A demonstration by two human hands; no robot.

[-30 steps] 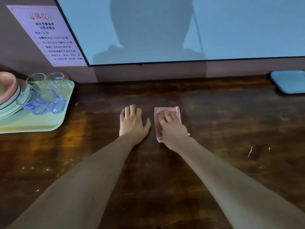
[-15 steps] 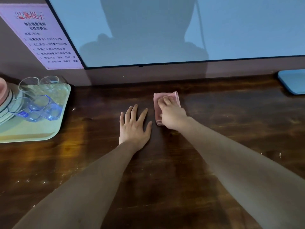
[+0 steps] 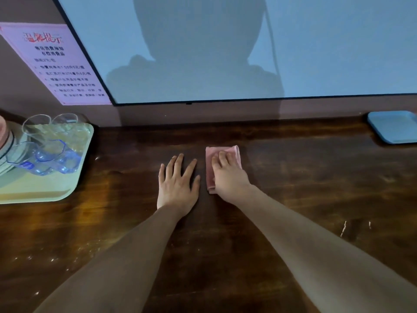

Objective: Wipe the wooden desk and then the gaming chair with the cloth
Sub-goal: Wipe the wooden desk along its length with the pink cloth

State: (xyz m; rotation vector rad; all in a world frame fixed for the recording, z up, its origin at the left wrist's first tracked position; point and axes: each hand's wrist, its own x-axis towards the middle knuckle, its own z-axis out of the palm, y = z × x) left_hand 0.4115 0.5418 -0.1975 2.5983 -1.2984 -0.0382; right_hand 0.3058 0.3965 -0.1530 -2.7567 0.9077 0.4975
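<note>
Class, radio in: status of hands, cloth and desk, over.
Left hand flat on desk, open. Right hand pressing pink cloth flat. Green tray left, blue tray right, both clear of cloth.

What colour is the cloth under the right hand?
Pink; the cloth shows clearly in the head view, the only one.
</note>
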